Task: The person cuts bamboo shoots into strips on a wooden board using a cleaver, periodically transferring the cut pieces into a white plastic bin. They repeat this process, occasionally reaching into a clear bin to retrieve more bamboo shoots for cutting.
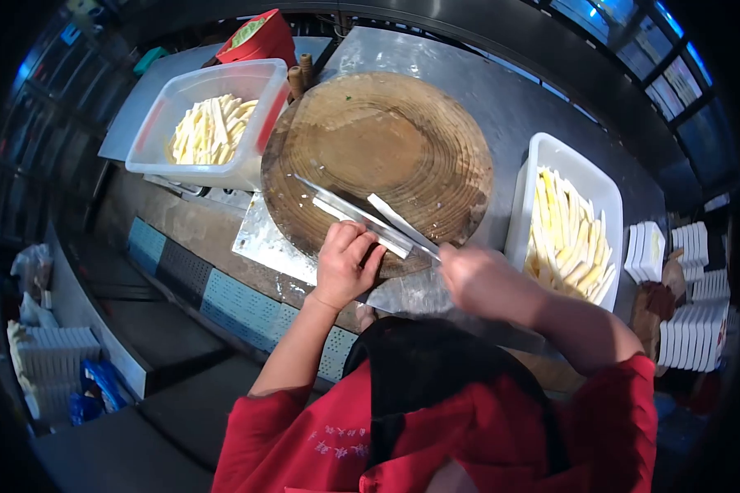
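Observation:
A thick round wooden chopping block [362, 148] stands in front of me. My right hand [478, 278] is closed round the handle of a kitchen knife [333, 199], whose blade lies slanting across the near part of the block. My left hand [348, 261] presses with curled fingers on a pale vegetable strip [397, 246] at the near side of the blade. A second white strip [393, 214] lies on the far side of the blade. Small white scraps dot the wood around them. The exact kind of vegetable cannot be made out.
At the left stands a clear plastic tub [247, 74] of pale cut strips, with a red container [263, 41] behind it. A white tub [537, 148] of yellowish strips stands at the right. Stacked white trays [692, 335] are further right. The metal table [386, 49] extends behind the block.

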The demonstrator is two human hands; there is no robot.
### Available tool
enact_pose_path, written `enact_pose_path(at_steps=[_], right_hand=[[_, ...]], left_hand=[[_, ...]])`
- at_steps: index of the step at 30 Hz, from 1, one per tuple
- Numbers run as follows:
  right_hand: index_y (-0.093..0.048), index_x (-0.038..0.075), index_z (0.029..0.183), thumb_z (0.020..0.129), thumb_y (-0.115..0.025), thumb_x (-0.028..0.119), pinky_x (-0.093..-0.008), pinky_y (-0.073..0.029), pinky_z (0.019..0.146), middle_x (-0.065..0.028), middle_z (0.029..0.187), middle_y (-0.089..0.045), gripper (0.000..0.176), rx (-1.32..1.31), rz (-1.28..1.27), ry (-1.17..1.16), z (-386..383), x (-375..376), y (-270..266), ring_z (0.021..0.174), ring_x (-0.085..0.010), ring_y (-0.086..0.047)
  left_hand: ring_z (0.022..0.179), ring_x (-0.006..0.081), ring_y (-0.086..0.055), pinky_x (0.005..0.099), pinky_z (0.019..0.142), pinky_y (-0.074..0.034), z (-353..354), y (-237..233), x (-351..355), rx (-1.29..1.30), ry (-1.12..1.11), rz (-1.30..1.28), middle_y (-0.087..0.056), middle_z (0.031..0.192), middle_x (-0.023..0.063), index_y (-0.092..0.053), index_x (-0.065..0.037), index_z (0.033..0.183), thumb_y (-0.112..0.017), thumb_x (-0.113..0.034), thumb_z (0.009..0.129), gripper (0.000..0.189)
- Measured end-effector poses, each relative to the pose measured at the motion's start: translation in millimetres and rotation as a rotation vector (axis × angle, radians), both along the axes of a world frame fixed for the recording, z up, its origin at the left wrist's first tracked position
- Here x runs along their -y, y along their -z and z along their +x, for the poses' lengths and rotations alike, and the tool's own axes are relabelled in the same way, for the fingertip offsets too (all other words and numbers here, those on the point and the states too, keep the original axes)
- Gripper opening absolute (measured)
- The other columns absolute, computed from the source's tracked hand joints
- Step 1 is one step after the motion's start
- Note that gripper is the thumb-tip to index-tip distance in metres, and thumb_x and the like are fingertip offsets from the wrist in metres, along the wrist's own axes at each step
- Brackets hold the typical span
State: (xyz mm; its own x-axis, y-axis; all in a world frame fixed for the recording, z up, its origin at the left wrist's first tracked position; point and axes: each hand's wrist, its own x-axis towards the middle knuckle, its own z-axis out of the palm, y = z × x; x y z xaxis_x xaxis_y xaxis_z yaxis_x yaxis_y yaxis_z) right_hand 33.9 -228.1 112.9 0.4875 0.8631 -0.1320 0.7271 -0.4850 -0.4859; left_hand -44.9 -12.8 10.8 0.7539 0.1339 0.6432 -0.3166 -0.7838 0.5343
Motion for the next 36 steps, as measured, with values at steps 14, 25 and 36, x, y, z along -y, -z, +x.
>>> enact_pose_path(at_steps=[14,25,36], right_hand=[[-0.053,-0.002,0.077,0.086,-0.062,0.013,-0.0356,-0.044,0.049,-0.0149,0.054,-0.053,0.019,-0.096,0.308,0.648,-40.7,138.4,-35.6,0.049,-0.0256,-0.058],[-0.056,0.001,0.084,0.09,-0.059,0.011,-0.0247,-0.035,0.038,-0.0005,0.052,-0.05,0.012,-0.252,0.75,1.507,-113.4,260.5,-36.1,0.039,-0.0077,-0.047],[-0.056,0.0,0.087,0.091,-0.058,0.01,-0.0252,-0.036,0.038,-0.0014,0.053,-0.052,0.011,-0.314,0.844,1.566,-139.8,281.2,-24.1,0.039,-0.0082,-0.047]], left_hand=[[0.084,0.0314,-0.055,0.0416,0.073,-0.047,56.9,-5.2,-0.3,-0.191,0.092,0.083,-0.056,0.085,0.0108,-0.063,-0.005,0.081,-0.082,-0.011,0.065,0.025],[0.09,0.0323,-0.057,0.0413,0.081,-0.047,175.8,-47.1,127.3,0.043,0.432,0.309,-0.061,0.089,0.0125,-0.067,-0.008,0.083,-0.072,-0.004,0.073,0.012],[0.095,0.0294,-0.06,0.0391,0.083,-0.048,151.6,-31.0,268.8,-0.173,1.057,0.78,-0.065,0.102,0.011,-0.068,-0.008,0.106,-0.065,-0.011,0.081,0.025]])
